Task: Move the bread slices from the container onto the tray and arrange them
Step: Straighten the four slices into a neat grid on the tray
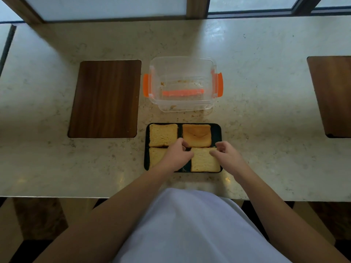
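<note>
A black tray (216, 133) lies near the counter's front edge with several bread slices on it. A pale slice (163, 134) fills the far-left spot and a browner crust slice (197, 134) the far-right. My left hand (177, 153) covers most of the near-left slice (154, 156). Its curled fingers pinch the far-left corner of the near-right slice (204, 160). My right hand (227, 154) pinches that slice's far-right corner. The slice lies flat on the tray. The clear container (182, 73) with orange clips stands behind the tray and holds only crumbs.
A dark wooden board (105, 98) is set into the marble counter left of the container. Another wooden board (331, 95) sits at the right edge. Crumbs lie on the counter between container and tray. Window frames run along the back.
</note>
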